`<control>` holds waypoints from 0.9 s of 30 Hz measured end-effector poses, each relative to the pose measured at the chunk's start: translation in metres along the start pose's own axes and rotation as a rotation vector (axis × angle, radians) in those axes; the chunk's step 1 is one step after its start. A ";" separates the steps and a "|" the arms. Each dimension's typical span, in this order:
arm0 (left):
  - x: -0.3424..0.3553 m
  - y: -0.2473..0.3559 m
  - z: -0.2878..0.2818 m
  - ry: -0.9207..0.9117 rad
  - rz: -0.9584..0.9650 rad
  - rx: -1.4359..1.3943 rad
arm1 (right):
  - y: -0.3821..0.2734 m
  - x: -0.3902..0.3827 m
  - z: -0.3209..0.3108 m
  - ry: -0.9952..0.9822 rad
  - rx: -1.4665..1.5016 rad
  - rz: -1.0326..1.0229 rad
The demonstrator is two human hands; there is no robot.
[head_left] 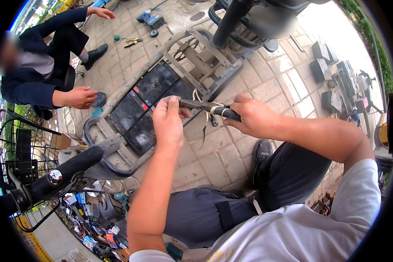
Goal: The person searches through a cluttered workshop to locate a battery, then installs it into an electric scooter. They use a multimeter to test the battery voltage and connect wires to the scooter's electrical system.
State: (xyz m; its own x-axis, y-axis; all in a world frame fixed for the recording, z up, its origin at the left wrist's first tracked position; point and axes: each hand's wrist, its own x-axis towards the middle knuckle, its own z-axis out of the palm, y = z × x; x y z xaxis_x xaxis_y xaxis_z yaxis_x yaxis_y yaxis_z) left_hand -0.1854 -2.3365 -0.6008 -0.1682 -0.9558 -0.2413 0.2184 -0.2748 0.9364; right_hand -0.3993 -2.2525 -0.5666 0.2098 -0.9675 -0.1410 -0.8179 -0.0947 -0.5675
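My right hand (254, 116) grips the dark handles of a pair of worn pliers (201, 105), which point left. At the tip of their jaws, my left hand (167, 118) has thumb and fingers pinched together. Whatever it holds there is too small to make out. Thin pale wires (204, 131) dangle just below the pliers. Beneath and beyond my hands, several black batteries (139, 127) with red terminals lie in the open grey frame (104, 139) of an electric scooter.
A person (41, 81) crouches at the far left, hands off the scooter. Yellow-handled pliers (133, 43) and a blue power tool (152, 20) lie on the paving. Black boxes (321, 70) stand at right. The handlebar stem (65, 172) and cluttered parts (102, 222) occupy the lower left.
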 end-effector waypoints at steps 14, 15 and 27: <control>-0.006 0.012 -0.006 -0.022 -0.021 0.012 | 0.005 0.001 -0.001 0.054 -0.045 -0.021; -0.007 0.011 -0.006 -0.059 -0.038 0.033 | 0.004 0.000 -0.002 0.055 -0.056 -0.016; -0.006 0.014 -0.021 -0.203 0.139 0.517 | 0.009 0.006 -0.017 0.094 -0.358 -0.180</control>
State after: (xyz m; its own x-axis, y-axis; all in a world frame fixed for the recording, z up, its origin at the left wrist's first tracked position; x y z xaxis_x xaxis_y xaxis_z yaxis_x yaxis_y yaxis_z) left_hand -0.1614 -2.3367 -0.5917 -0.3641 -0.9259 -0.1004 -0.2380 -0.0117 0.9712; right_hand -0.4143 -2.2626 -0.5588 0.3298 -0.9439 0.0193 -0.9109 -0.3235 -0.2563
